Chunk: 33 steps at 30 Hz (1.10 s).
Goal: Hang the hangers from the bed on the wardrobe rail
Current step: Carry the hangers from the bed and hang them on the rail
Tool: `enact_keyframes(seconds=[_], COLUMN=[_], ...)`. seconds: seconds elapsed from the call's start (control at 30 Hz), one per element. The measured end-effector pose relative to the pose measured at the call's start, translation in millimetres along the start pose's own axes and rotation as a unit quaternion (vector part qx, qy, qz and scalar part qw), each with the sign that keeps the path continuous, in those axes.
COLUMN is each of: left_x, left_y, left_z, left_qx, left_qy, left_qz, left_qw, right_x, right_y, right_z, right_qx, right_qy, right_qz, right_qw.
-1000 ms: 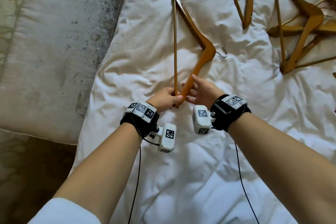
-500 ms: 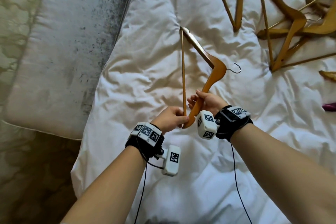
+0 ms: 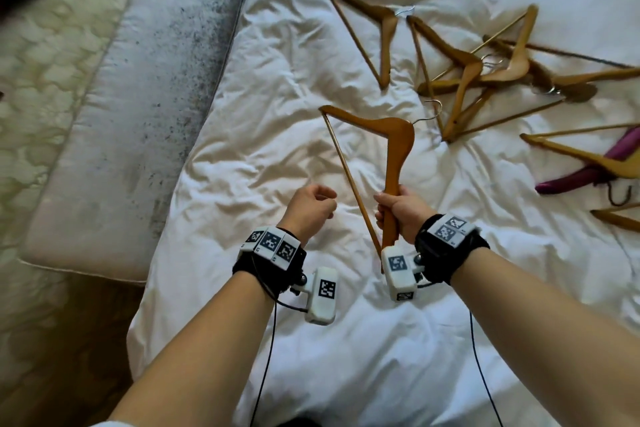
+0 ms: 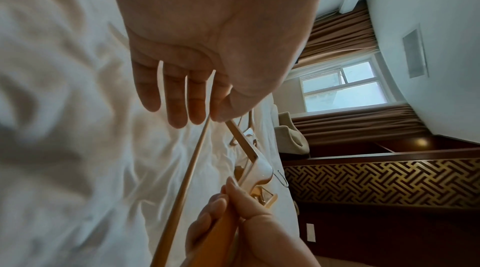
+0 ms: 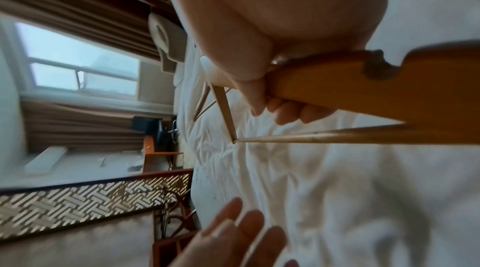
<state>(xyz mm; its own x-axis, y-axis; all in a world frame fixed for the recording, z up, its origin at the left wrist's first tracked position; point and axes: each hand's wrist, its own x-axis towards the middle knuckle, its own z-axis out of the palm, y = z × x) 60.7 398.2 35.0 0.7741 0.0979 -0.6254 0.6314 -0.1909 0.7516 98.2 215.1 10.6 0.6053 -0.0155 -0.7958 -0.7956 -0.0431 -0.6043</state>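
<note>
Left hand (image 4: 207, 49) hangs loose above the duvet (image 4: 64, 127); right hand (image 4: 233, 220) grips hanger (image 4: 257, 168)

A bed under a rumpled white duvet (image 3: 214, 149) fills most of the room. Beside it lies a long grey-speckled bench cushion (image 3: 145, 80) on pale patterned carpet (image 3: 52, 52). Daylight comes through a white-framed window (image 4: 342, 86) hung with brown curtains (image 4: 340, 33). A cream armchair (image 4: 291, 138) stands near it. Dark wood panelling carries a gold lattice screen (image 4: 376, 181). The walls are white (image 4: 441, 25).

Head view downward over bed (image 3: 346, 340); wrist views close, perhaps sideways.
</note>
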Motion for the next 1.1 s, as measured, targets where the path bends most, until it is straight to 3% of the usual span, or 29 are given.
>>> enact_keyframes(seconds=[0.13,0.3,0.43,0.63,0.83,1.1], left_x=[-38.2,-83.1,-123.1,-176.4,-216.5,-273.4], left_y=[35.5,81.7,117.7,156.0,155.0,114.4], left_z=[28.4,59.4,82.3,99.8,93.3,50.9], left_qx=[0.003,0.013,-0.005,-0.064,-0.082,-0.125], left_qy=[0.011,0.027,0.054,0.092,0.138,0.225], left_qz=[0.03,0.073,0.102,0.12,0.125,0.123], left_qw=[0.999,0.997,0.993,0.987,0.979,0.958], right_x=[-44.2,-98.0,-138.7,-191.1,-225.0,-262.3], right_y=[-9.7,-36.4,-54.9,-71.6,-74.8,-54.1], right_z=[-30.6,-66.3,-96.4,-119.8,-120.2,-71.0], right_qx=[-0.104,-0.216,-0.203,-0.253,-0.281,-0.354], right_qy=[0.018,-0.007,-0.064,-0.149,-0.216,-0.311], right_qz=[-0.085,-0.154,-0.216,-0.283,-0.312,-0.335], right_qw=[0.991,0.964,0.953,0.913,0.881,0.816])
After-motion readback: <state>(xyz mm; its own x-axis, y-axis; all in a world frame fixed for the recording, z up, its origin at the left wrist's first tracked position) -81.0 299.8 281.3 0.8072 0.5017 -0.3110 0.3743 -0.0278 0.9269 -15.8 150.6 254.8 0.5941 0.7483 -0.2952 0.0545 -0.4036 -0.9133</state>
